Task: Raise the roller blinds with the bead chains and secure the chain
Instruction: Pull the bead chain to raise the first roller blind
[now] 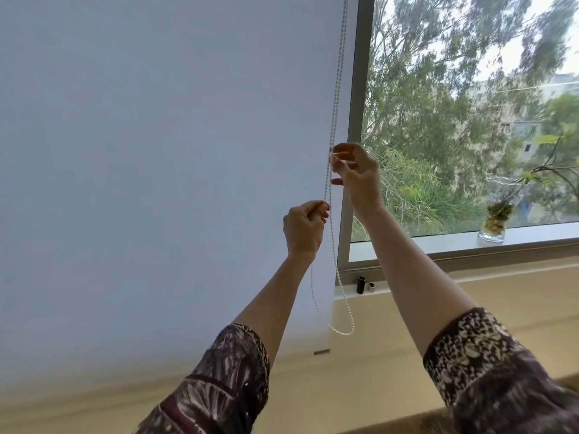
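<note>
A white roller blind [156,151] hangs fully down and covers the left part of the window. Along its right edge runs a white bead chain [336,89], whose loop droops to a low point near the sill [343,332]. My left hand [304,228] is closed around one strand of the chain. Higher up and to the right, my right hand [355,170] pinches the chain between thumb and fingers. Both arms reach up in patterned sleeves.
To the right stands the grey window frame [355,120] with bare glass showing trees and buildings. A glass vase [496,214] with a plant sits on the sill. A small black cylinder [361,285] and a small metal piece [371,286] lie on the ledge.
</note>
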### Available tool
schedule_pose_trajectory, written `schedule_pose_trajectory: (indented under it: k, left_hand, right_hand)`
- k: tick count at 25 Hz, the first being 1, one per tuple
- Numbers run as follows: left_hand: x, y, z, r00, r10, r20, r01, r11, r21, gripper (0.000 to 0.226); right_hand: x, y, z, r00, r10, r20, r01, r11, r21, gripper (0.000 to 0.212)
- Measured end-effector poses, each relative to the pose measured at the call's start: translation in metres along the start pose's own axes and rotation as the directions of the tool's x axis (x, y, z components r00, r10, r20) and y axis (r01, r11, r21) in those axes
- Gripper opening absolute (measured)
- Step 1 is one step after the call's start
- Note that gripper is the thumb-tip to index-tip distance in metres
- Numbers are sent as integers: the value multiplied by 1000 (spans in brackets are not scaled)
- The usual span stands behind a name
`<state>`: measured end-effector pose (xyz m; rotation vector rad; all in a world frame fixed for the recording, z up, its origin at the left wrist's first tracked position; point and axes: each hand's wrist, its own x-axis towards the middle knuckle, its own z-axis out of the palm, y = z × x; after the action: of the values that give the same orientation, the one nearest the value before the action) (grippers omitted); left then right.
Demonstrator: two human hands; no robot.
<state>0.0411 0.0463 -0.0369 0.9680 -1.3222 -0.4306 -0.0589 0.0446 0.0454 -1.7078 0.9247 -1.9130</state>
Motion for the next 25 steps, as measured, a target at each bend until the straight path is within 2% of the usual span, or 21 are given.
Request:
schedule_pose_trajectory:
  k: [2,5,8,10,15,19,25]
  left_hand:
    - [-16,-6,-7,999,-37,39,36,999,8,15]
    - [-38,-13,-19,992,-80,96,81,997,-5,19]
    - [-53,-9,-32,979,-89,181,94,995,-16,20]
    - [-62,-8,-42,965,-105,241,108,994,2,19]
    - [-75,-5,-72,917,-198,347,225,974,-38,16]
    - [-81,16,-82,938,-240,251,272,957,-101,19]
    - [-92,72,-68,990,-52,134,80,974,-214,12]
  right_hand:
    - [-4,-10,2,999,30,33,-31,999,41,17]
    - [-18,-15,8,999,38,31,-38,999,-14,19]
    - [-39,-14,12,997,49,-62,-52,998,-40,25]
    - [-53,-15,14,995,27,-100,-40,991,-130,25]
    - [-93,-18,11,980,-4,-199,-39,976,-215,20]
    - [-114,-23,0,968,-49,-248,-43,935,-351,14]
    - [-147,-19,-23,963,-72,-260,-69,866,-495,7]
